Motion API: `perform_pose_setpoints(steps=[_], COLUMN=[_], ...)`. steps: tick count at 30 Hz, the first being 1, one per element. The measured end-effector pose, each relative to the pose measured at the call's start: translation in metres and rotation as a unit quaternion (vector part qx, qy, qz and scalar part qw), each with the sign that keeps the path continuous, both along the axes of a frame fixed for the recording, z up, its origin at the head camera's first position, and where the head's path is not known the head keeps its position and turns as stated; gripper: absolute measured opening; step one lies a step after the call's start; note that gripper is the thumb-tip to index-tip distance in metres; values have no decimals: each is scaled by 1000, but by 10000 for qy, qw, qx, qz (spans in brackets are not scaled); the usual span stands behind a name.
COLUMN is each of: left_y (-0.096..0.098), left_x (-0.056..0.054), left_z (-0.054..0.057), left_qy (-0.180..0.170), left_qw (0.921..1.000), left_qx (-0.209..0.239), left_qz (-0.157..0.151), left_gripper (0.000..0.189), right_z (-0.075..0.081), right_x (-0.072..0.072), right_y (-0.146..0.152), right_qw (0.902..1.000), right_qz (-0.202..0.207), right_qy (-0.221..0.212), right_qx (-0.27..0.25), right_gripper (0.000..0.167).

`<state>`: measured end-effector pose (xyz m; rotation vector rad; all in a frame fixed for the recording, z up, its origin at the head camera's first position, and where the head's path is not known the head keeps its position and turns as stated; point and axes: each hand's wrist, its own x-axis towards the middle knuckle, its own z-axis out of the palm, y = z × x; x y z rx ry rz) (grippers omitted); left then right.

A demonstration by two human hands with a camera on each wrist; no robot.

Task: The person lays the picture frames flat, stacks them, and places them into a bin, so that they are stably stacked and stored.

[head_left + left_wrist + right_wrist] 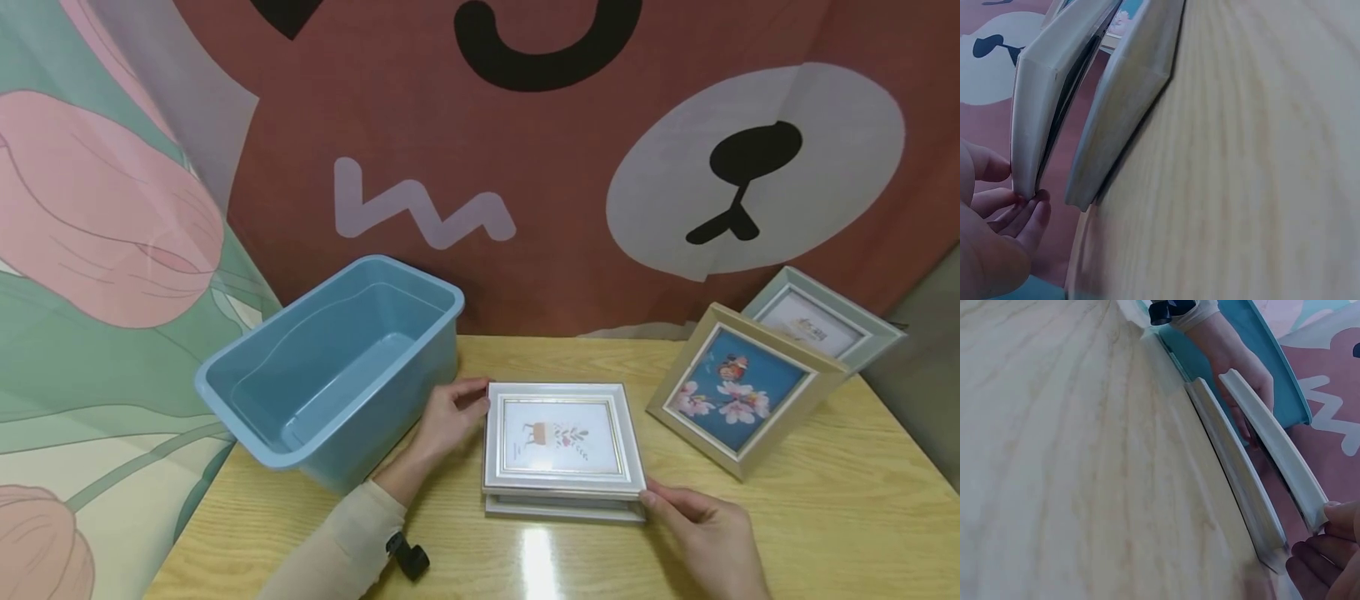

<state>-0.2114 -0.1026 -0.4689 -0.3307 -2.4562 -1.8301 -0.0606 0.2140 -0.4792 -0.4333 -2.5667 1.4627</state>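
Both hands hold a white picture frame (615,442) with a plant print, level and a little above a second pale frame (566,511) lying on the table. My left hand (444,421) pinches its left edge near the far corner. At the near right corner, my right hand (708,533) grips it between thumb and fingers. A gap shows between the held frame (1035,119) and the lower frame (1125,103) in the left wrist view. The right wrist view also shows the two frames apart. Most of the lower frame's face is hidden.
A blue plastic bin (420,367) stands at the left of the wooden table (825,533). On the right, a gold frame (750,392) with a bird and blossoms stands in front of a grey-green frame (873,333). A printed cloth (562,167) hangs behind.
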Motion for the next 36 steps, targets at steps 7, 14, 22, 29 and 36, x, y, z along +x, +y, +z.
perform_pose_setpoints(steps=[7, 14, 22, 29, 36], left_y=[-1, 1, 0, -1, -3], left_x=[3, 3, 5, 5, 6], left_z=[-5, -9, -10, -7, -6], left_qy=[-84, -69, -122, -286, -466], left_qw=[9999, 9995, 9984, 9974, 9951], left_qx=[-104, -235, -442, -498, -630], left_qz=[-102, -181, -322, -438, -598], left_gripper=[32, 34, 37, 39, 41], right_z=[-3, -4, -5, -4, -1], right_x=[2, 4, 7, 7, 4], right_y=[-1, 1, 3, 3, 6], right_qw=[10000, 9988, 9972, 9971, 9942], right_qz=[-50, 39, 164, 321, 524], right_qy=[-42, -457, -713, -632, -926], right_qx=[27, 144, 172, 261, 128], right_gripper=[14, 18, 19, 20, 24])
